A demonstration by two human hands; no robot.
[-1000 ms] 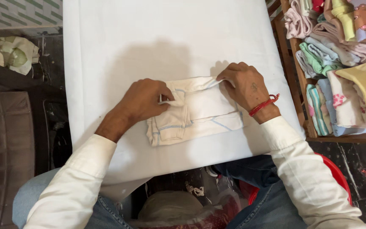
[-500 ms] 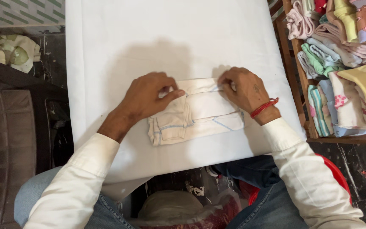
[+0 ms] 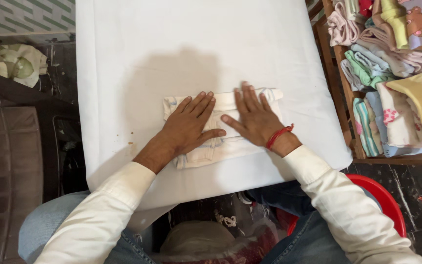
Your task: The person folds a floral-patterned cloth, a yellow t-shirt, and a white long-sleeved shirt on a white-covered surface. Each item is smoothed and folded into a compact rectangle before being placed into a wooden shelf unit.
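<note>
A small cream garment with light blue trim (image 3: 223,100) lies folded on a white-covered table (image 3: 181,44). My left hand (image 3: 189,124) rests flat on the garment's left half, fingers spread and pointing away from me. My right hand (image 3: 251,117) lies flat on its right half, palm down, a red thread around the wrist. Both hands press on the cloth and grip nothing. Most of the garment's middle is hidden under my palms.
A wooden shelf (image 3: 367,157) at the right holds several folded and bunched baby clothes (image 3: 391,58) in pink, green, yellow and white. A red tub (image 3: 384,195) sits by my right knee. A plastic bag (image 3: 196,239) lies below the table edge. Crumpled cloth (image 3: 10,61) lies at the far left.
Both hands let go of the pinched edges and now lie flat on the garment. The garment has been folded over, its upper edge now further from me.
</note>
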